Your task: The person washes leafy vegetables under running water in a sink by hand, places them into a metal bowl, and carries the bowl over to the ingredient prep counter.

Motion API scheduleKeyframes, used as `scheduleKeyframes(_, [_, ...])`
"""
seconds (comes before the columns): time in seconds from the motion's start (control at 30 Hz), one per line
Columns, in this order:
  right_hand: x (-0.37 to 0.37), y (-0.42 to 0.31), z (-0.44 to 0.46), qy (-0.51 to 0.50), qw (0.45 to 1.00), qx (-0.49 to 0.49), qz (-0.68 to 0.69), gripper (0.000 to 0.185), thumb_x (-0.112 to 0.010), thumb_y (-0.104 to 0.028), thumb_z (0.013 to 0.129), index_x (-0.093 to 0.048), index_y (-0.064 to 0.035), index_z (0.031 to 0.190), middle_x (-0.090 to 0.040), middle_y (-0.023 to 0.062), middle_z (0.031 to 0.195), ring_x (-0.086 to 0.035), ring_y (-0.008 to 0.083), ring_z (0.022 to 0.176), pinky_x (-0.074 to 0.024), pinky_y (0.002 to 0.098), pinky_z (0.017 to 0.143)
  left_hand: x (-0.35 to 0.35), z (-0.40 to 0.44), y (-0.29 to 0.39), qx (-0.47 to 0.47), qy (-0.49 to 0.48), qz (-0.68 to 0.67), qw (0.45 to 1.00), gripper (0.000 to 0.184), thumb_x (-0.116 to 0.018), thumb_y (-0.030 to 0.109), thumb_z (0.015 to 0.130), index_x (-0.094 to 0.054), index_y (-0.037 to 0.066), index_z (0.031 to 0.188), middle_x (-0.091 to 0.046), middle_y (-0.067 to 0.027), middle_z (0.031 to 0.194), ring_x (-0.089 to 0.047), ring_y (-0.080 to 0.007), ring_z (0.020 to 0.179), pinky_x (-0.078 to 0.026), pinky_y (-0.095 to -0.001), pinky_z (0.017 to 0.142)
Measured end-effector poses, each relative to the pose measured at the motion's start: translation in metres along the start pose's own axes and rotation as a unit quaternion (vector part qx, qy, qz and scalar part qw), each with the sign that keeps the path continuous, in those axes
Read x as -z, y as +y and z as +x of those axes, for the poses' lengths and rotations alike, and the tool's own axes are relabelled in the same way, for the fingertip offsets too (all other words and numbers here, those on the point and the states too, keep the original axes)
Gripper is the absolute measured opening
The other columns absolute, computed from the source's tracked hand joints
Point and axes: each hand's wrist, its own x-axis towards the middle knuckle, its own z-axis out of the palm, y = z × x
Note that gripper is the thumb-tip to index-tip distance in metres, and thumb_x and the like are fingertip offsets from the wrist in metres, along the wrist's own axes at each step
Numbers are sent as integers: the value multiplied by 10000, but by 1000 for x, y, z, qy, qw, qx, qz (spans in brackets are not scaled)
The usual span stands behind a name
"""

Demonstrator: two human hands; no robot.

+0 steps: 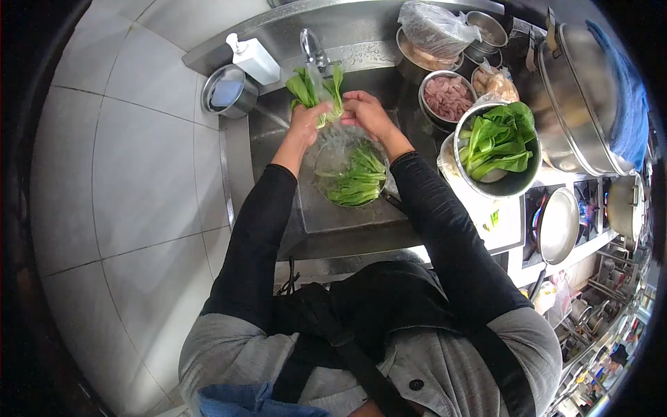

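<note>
Leafy greens (302,86) are in my left hand (304,124), whose fingers are closed round their stems under the faucet (314,50). Close beside it, my right hand (368,115) has its fingers bent inward at the same bunch; its fingertips touch the stems. Water runs down over the greens between the hands. Below them, a round strainer or bowl in the metal sink (333,221) holds more cut greens (358,177); its far side is blurred by the splashing water.
Right of the sink stand a pot of bok choy (497,139), a bowl of raw meat (448,97) and a bagged bowl (431,31). Farther right are large steel pots (577,97) and a pan (558,226) near lit burners. A soap bottle (257,61) and metal container (240,101) stand left.
</note>
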Motion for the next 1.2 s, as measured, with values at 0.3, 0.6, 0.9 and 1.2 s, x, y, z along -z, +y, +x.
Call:
scheduleKeyframes(0.3, [5,-4,-11,31,995,-26,-87,279,-671,-242,878,-617,-15,1031,-631,50,881,-604,136,787,-508,282,613,-8,-2,-10,-5,-56,-27,998,331,-715,91,826,-603,-12,1120,-665,-106,1038,-675,-211,869,-562,-357,688])
scheduleKeyframes(0.6, [16,12,-27,15,993,-36,111,376,-669,-243,901,-512,-37,1174,-623,70,1054,-621,154,870,-527,322,742,-8,7,-6,92,-98,-124,983,366,-652,130,889,-535,-25,1199,-626,-132,1117,-652,-266,988,-562,-423,820])
scheduleKeyframes(0.9, [34,44,-15,70,988,-16,135,349,-694,-66,837,-527,-23,1140,-638,78,1041,-620,146,877,-509,279,710,-19,12,11,181,-209,-29,961,316,-543,9,893,-521,-27,1205,-618,-145,1128,-644,-281,1027,-556,-454,904])
scheduleKeyframes(1.2, [24,33,-17,22,994,-9,104,196,-620,-126,909,-591,-51,1087,-649,62,1050,-637,158,862,-510,275,687,-12,14,12,125,-137,163,969,382,-710,121,834,-570,-5,1166,-651,-110,1064,-665,-219,904,-568,-358,785])
